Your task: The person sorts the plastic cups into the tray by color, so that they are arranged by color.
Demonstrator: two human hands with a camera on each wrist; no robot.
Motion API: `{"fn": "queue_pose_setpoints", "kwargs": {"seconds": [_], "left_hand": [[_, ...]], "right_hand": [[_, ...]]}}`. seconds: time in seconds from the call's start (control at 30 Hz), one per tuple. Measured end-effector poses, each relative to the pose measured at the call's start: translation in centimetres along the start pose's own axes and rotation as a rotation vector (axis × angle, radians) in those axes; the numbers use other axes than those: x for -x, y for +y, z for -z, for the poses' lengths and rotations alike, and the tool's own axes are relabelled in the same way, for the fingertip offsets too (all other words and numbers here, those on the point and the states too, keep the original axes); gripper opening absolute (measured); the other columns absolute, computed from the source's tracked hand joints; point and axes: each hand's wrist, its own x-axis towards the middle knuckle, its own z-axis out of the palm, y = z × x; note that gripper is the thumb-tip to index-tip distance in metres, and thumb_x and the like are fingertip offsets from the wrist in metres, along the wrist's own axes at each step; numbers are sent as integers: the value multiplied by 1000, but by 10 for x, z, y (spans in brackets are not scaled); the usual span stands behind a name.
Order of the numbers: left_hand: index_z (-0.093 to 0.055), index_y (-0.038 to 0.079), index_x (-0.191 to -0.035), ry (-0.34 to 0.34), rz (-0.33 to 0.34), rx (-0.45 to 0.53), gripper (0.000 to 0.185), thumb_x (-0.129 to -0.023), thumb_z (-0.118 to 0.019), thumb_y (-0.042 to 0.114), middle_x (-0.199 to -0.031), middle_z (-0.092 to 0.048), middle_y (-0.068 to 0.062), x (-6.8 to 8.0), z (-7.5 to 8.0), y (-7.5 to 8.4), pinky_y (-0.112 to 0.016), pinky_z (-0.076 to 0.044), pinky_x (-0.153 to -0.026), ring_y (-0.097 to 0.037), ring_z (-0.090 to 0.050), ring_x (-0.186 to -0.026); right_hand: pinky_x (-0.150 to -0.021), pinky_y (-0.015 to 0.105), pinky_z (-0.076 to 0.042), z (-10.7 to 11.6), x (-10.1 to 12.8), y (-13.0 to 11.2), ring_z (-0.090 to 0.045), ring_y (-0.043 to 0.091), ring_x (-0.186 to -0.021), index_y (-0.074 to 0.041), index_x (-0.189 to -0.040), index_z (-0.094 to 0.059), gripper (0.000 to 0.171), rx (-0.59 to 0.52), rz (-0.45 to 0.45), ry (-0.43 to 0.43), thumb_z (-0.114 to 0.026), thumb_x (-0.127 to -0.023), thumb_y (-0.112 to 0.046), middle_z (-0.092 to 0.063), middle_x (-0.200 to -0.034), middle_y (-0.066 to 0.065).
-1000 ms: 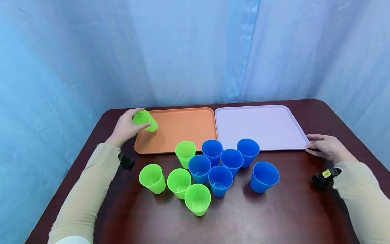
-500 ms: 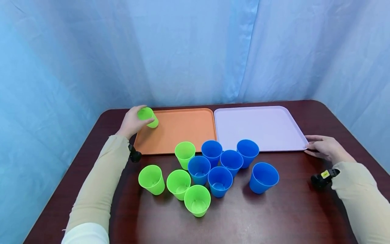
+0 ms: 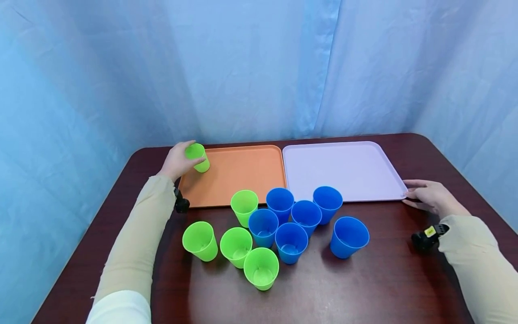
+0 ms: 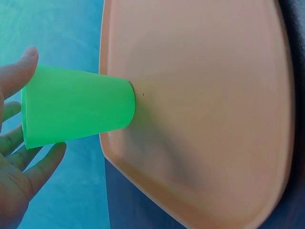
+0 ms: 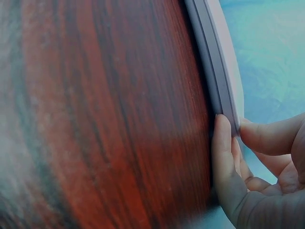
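Observation:
My left hand (image 3: 178, 161) holds a light green plastic cup (image 3: 203, 165) by its upper part, thumb on one side and fingers on the other. The cup is upright, its base at the back left corner of the orange tray (image 3: 238, 171). In the left wrist view, the thumb and fingertips lie at the rim of the green cup (image 4: 81, 107). My right hand (image 3: 435, 197) pinches the front right corner of the lilac tray (image 3: 344, 171). In the right wrist view, the thumb and a finger sit on either side of the tray's edge (image 5: 221, 81).
Several green cups, one at the left (image 3: 200, 240), stand in front of the orange tray on the dark wooden table (image 3: 332, 292). Several blue cups cluster beside them; another blue cup (image 3: 349, 237) stands apart to the right. A light blue curtain (image 3: 251, 67) hangs behind.
My left hand has moved right and a little back with the green cup, which has gone from tilted to upright at the orange tray's corner. The right hand keeps its place.

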Motion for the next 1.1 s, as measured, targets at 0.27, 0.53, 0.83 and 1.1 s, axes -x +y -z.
{"fn": "queue_pose_setpoints", "kwargs": {"seconds": [0.27, 0.53, 0.83, 1.1], "left_hand": [[-31, 2, -147, -21, -7, -1, 74, -91, -60, 40, -148, -33, -25, -5, -1, -4, -53, -30, -108, -41, -30, -135], [-22, 1, -150, -33, 29, -20, 73, -93, -60, 30, -149, -28, -26, -4, -3, -3, -52, -28, -109, -40, -28, -137], [-19, 3, -151, -10, 30, -31, 75, -93, -60, 28, -150, -23, -28, -2, 0, -9, -55, -28, -108, -43, -25, -137], [-23, 2, -150, 35, 10, -24, 74, -93, -61, 29, -149, -25, -27, 6, 12, -6, -56, -28, -107, -42, -26, -137]], "right_hand": [[-80, 25, -54, -1, -2, -3, -57, -4, -76, 7, -148, -6, 67, -28, -3, -10, -45, -94, 1, -17, -141, 39], [-79, 25, -54, -2, -1, -4, -57, -4, -76, 6, -148, -6, 68, -28, -13, -2, -45, -93, 3, -18, -140, 39], [-79, 25, -54, -2, -2, -7, -56, -4, -76, 6, -148, -6, 67, -21, -24, -5, -45, -94, 2, -15, -142, 39], [-80, 25, -54, -1, -5, -6, -58, -3, -76, 6, -148, -7, 66, -24, -22, -11, -45, -95, 0, -18, -141, 39]]}}
